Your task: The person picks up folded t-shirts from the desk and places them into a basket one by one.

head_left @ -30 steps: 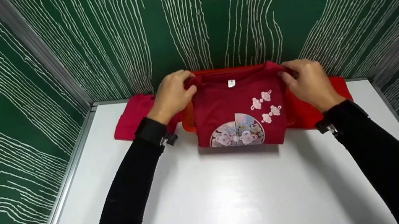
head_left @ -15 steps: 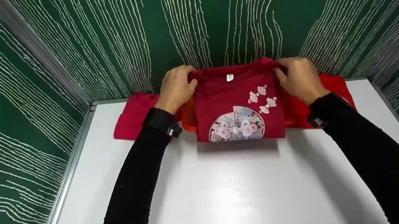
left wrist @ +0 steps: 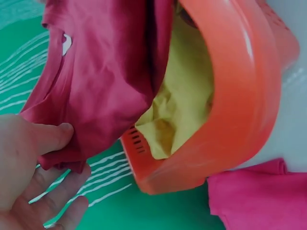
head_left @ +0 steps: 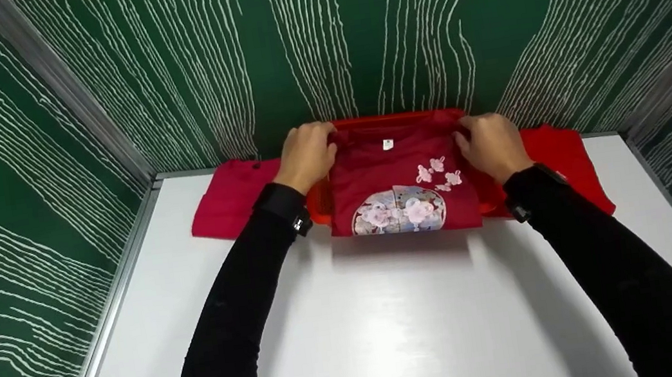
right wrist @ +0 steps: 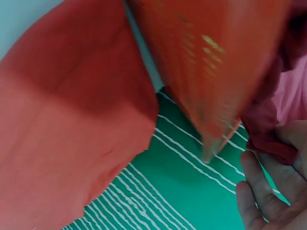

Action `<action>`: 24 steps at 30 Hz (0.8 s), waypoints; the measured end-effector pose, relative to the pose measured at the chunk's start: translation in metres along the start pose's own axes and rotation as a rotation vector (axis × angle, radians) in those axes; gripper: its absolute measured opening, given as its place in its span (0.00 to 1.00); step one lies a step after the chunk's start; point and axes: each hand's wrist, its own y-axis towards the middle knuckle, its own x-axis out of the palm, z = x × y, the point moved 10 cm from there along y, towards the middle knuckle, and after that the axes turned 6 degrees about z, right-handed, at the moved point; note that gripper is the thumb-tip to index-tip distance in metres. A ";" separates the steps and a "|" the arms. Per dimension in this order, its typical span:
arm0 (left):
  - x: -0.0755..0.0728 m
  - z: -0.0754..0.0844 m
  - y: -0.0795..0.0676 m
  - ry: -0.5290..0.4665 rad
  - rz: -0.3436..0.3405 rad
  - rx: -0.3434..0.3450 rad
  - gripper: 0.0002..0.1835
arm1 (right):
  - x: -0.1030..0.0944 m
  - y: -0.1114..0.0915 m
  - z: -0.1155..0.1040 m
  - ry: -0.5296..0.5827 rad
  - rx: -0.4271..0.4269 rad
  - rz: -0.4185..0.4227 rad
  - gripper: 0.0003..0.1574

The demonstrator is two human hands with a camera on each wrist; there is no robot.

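The dark red shirt is pinched at its upper corners by the left grip and the right grip and is held between them, over an orange basket.

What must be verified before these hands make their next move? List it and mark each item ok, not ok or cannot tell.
1. Left hand has hold of the dark red shirt: ok, pinched near one end of the collar.
2. Right hand has hold of the other side: ok.
3. Printed front faces the head camera: ok.
4. Shirt wholly within the orange basket: not ok, its lower edge reaches past the near side.
5. Basket free of other cloth: not ok, yellow cloth is inside.
6. Pink cloth not touching the basket: cannot tell.
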 end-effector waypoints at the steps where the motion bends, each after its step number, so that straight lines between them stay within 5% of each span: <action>1: 0.003 0.000 0.001 0.015 -0.010 -0.002 0.16 | 0.001 -0.001 0.000 -0.005 -0.004 0.001 0.17; 8: 0.021 -0.004 0.004 0.055 -0.071 -0.024 0.17 | 0.009 -0.004 0.002 -0.023 -0.013 -0.014 0.17; 24: 0.034 -0.022 0.005 -0.144 -0.165 -0.170 0.20 | 0.022 0.003 0.005 0.036 0.026 -0.090 0.17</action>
